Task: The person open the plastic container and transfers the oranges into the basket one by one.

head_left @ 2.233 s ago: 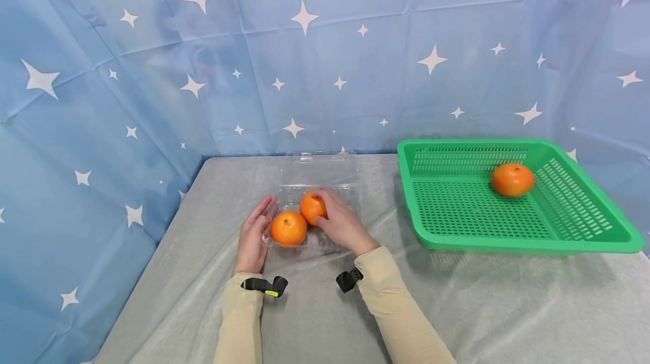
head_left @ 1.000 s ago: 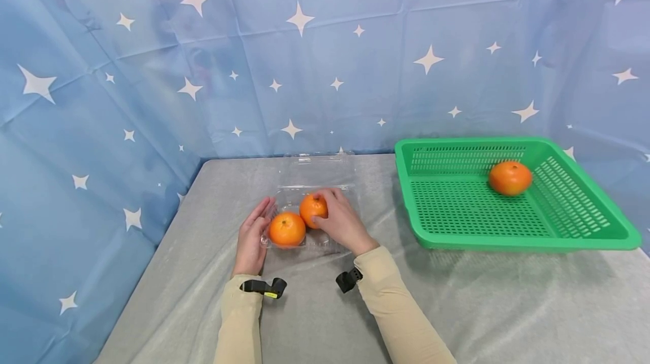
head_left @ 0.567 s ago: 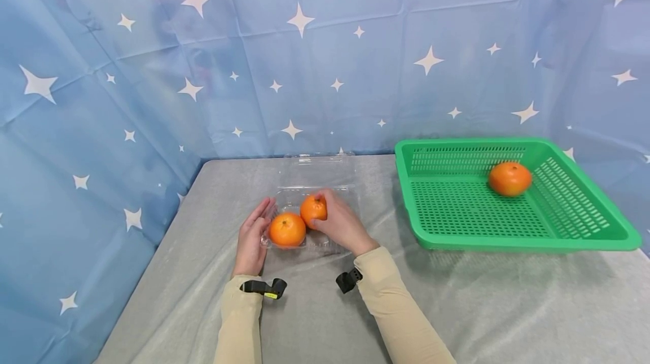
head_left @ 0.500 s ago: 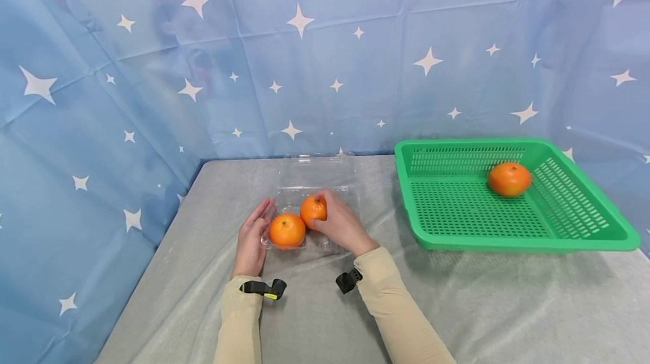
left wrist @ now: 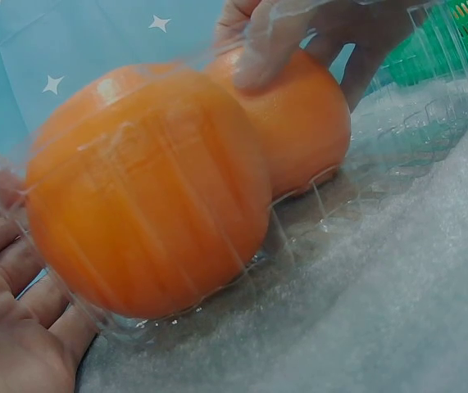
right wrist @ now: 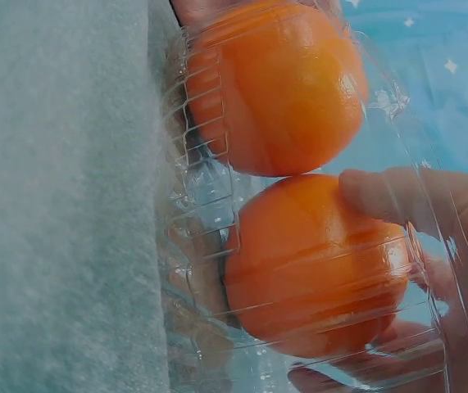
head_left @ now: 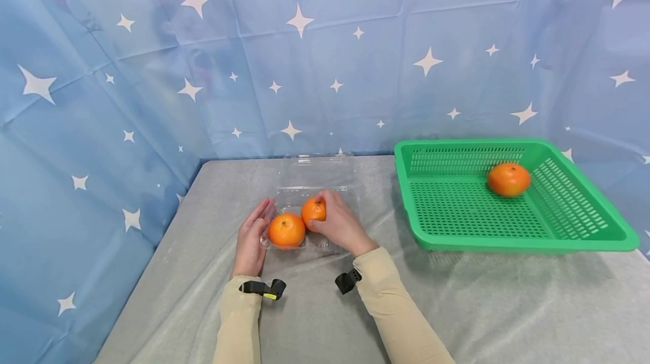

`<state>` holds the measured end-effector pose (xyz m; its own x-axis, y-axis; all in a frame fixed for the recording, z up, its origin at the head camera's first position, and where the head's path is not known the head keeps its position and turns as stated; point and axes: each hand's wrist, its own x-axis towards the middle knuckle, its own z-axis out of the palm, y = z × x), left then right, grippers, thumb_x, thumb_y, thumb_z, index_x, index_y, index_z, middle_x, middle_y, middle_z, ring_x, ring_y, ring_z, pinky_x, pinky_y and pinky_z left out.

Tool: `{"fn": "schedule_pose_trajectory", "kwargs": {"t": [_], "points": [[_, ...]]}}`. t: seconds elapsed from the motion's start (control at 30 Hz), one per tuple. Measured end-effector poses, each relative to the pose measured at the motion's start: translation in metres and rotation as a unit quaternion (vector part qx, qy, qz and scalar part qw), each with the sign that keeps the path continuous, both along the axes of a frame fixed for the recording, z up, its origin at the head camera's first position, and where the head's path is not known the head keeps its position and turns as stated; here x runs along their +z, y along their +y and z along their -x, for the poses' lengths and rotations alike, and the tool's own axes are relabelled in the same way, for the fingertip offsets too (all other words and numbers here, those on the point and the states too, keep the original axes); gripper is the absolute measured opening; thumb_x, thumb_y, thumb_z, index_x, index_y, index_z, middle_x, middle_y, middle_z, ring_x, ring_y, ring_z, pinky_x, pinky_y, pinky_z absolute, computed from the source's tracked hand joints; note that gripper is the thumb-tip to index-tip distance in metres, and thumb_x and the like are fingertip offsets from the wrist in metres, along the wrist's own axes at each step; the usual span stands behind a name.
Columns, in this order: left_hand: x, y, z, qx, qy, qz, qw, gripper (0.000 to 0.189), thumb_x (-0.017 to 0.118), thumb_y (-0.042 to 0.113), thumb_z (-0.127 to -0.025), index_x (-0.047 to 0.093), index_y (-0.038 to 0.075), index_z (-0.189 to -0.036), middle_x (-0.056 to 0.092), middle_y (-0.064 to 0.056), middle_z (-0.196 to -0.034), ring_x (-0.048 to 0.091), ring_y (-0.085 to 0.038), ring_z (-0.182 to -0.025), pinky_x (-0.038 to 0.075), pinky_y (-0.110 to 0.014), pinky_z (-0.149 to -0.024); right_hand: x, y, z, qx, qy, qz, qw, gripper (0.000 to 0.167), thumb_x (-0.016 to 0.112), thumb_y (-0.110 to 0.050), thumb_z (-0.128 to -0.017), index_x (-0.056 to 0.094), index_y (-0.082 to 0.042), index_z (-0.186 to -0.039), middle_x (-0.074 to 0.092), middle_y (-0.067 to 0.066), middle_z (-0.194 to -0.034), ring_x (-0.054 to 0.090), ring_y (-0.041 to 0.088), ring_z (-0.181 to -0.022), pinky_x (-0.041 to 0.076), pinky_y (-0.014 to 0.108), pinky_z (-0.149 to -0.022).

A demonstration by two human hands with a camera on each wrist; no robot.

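Two oranges sit side by side in a clear plastic clamshell box point(head_left: 339, 242) whose lid point(head_left: 317, 171) stands raised at the back. My right hand point(head_left: 342, 222) grips the farther orange point(head_left: 312, 214) with thumb and fingers, inside the box. The nearer orange point(head_left: 286, 230) lies at the box's left front corner, close against the gripped one. Along the box's left wall rests my left hand point(head_left: 250, 242), its fingers mostly straight. In the left wrist view the nearer orange point(left wrist: 152, 196) shows through the ribbed wall. The right wrist view shows my thumb on the gripped orange point(right wrist: 315, 270).
A green plastic basket point(head_left: 523, 243) stands on the right, with one reddish-orange round fruit point(head_left: 509, 179) at its back right. Grey cloth covers the table point(head_left: 310, 319). A blue star-patterned curtain point(head_left: 325, 59) hangs behind and to the left.
My right hand and the orange in it have shifted slightly nearer and rightward within the box. The left hand, the nearer orange and the basket fruit stay put.
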<state>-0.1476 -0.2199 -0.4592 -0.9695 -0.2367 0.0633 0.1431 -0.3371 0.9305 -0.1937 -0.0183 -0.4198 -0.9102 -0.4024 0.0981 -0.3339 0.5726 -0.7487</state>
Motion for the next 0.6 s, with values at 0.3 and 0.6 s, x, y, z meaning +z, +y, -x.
{"fn": "schedule_pose_trajectory", "kwargs": {"t": [0.3,0.6], "points": [[-0.0012,-0.0015,-0.0003,-0.003,-0.009,0.018,0.9998,0.049,0.035,0.001,-0.086,0.041,0.011,-0.134,0.045,0.001,-0.133,0.039,-0.012,-0.123,0.023,-0.031,-0.105,-0.0009,-0.0004,0.0022,0.011,0.005,-0.005,0.9999,0.052,0.069,-0.026,-0.074,0.039,-0.019,-0.115,0.046,0.000,-0.113,0.051,0.017,-0.089,0.044,0.032,-0.072],[-0.0009,-0.0026,-0.0004,-0.016,0.011,0.006,0.9998,0.050,0.031,-0.002,-0.087,0.036,0.006,-0.136,0.041,-0.005,-0.136,0.035,-0.017,-0.126,0.022,-0.031,-0.104,-0.0023,-0.0001,0.0029,0.018,0.018,-0.010,0.9996,0.054,0.069,-0.018,-0.071,0.040,-0.019,-0.116,0.047,0.000,-0.113,0.051,0.017,-0.089,0.045,0.032,-0.072]]}}
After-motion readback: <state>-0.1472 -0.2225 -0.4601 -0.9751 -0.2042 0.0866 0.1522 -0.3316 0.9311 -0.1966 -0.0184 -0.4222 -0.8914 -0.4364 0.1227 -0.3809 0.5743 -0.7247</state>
